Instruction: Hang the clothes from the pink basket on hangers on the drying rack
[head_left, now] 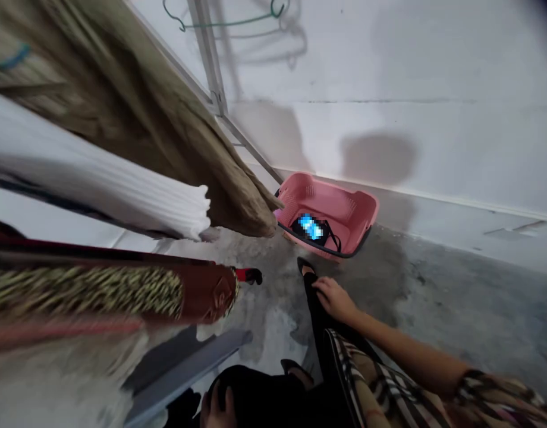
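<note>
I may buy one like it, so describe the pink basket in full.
The basket looks like plastic: pink, with partly perforated sides and a dark handle lowered along the near rim. It stands upright on the grey floor, close to the wall. Inside lies a black item, its face blurred, with a black strap or cord.

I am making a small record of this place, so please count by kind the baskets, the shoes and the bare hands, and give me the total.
Baskets: 1 (pink basket)
Shoes: 2 (far shoe, near shoe)
Bare hands: 2 (left hand, right hand)
Total: 5
</note>
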Tool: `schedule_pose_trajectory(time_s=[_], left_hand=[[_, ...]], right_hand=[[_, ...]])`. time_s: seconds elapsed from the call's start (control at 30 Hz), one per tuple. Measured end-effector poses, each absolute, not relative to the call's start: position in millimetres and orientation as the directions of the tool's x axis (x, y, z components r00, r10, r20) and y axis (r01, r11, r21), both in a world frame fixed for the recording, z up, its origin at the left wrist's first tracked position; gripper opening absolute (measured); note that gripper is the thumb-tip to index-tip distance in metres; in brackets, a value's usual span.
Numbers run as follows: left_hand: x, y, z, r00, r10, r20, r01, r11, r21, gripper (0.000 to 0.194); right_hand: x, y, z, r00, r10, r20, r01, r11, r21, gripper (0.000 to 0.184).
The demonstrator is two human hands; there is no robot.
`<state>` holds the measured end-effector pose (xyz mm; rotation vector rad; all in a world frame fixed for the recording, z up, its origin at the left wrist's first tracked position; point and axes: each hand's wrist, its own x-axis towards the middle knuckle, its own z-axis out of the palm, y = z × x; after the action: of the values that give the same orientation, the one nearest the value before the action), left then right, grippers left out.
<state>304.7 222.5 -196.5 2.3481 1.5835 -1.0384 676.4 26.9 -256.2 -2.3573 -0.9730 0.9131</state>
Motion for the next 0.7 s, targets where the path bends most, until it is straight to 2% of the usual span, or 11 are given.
schedule_pose_trajectory(time_s=[0.03,0.1,0.2,0.4,0.57,0.7], left_hand=[[303.2,221.1,-197.6,0.217,0.776,-0.592,0.860,-0.439,-0.260,0.035],[299.8,218.0,-195.8,0.198,0.814,-0.547,0.885,-0.388,-0.257,0.041],[297.3,211.6,-188.2,0.132,0.865,-0.484,0.931,-0.275,-0.238,0.045],[291.9,193.5,-179.8,0.020,0.904,-0.426,0.992,-0.070,-0.101,0.049],[282.8,179.7,-172.8,-0.024,0.944,-0.329,0.995,0.054,0.081,0.048],[279.8,168.9,-146.9,0.042,0.981,-0.190,0.965,0.009,0.261,0.050]], right_hand=[[652.0,15.7,-261.0,0.491,0.711,-0.503,0.462,-0.702,-0.541,0.040],[613.2,-1.4,-270.6,0.448,0.681,-0.580,0.480,-0.730,-0.486,0.045],[584.5,-14.5,-282.6,0.412,0.694,-0.590,0.534,-0.709,-0.460,0.047],[584.2,-12.7,-301.0,0.341,0.733,-0.588,0.697,-0.617,-0.365,0.044],[582.7,-7.1,-311.9,0.291,0.755,-0.587,0.821,-0.512,-0.252,0.041],[583.5,-9.7,-306.8,0.224,0.779,-0.585,0.872,-0.428,-0.236,0.036]])
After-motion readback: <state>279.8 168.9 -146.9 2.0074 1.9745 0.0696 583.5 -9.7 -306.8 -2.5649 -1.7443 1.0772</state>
